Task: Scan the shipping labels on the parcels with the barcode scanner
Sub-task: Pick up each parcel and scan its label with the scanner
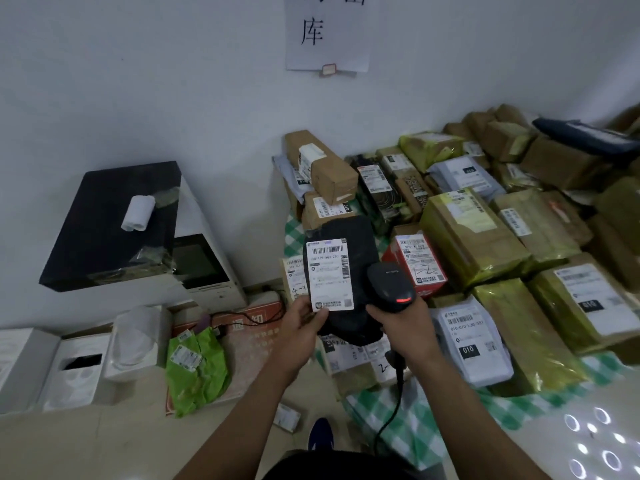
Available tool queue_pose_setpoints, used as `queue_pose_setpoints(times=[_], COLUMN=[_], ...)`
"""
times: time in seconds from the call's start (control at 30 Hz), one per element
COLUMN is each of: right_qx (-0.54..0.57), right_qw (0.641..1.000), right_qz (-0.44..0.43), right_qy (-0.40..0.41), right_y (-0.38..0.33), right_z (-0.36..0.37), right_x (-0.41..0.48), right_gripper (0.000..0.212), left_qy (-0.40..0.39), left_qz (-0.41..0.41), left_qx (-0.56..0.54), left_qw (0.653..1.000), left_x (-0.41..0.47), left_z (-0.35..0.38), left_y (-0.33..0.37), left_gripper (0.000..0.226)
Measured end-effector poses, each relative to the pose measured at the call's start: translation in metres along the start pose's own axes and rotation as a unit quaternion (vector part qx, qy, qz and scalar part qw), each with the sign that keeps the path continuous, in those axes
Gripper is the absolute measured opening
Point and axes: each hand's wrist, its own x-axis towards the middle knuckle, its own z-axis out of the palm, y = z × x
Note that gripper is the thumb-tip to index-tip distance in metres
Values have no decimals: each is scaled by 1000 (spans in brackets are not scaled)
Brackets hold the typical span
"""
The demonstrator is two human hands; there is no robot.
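Observation:
My left hand [303,323] grips the lower left edge of a black soft parcel [358,247], held upright above the table. Its white shipping label [329,273] faces me, barcode at the top. My right hand [403,327] grips the handle of a black barcode scanner [388,284], close against the parcel's right side. A red light glows on the scanner's head. The scanner's black cable [391,410] hangs down toward the floor.
Many labelled parcels cover a green-checked table [408,424]: brown boxes, a red box [420,263], a grey mailer [474,344]. On the left stand a black box [110,226] on a white printer, white packaging and a green bag [195,368] on the floor.

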Motion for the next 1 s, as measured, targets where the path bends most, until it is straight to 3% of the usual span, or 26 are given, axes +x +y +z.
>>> queue_pose_setpoints(times=[0.2, 0.33, 0.43, 0.53, 0.73, 1.0], right_qx=[-58, -95, -136, -181, -225, -274], right_qw=[998, 994, 989, 979, 969, 955], right_qz=[-26, -55, -51, -57, -45, -39], right_qy=[-1, 5, -34, -74, -92, -102], right_y=[-7, -16, -23, -29, -33, -35], right_z=[-26, -36, -43, -41, -33, -32], right_x=[2, -6, -8, -10, -12, -16], right_gripper=[42, 36, 24, 26, 69, 43], left_qy=[36, 61, 31, -7, -25, -31], left_qz=[7, 84, 130, 135, 117, 95], left_qx=[14, 159, 268, 338, 394, 424], left_qw=[999, 982, 954, 931, 911, 900], left_x=[23, 48, 69, 80, 89, 91], left_z=[13, 8, -2, -5, -5, -13], left_y=[39, 62, 80, 94, 99, 93], left_gripper=[22, 18, 32, 42, 48, 49])
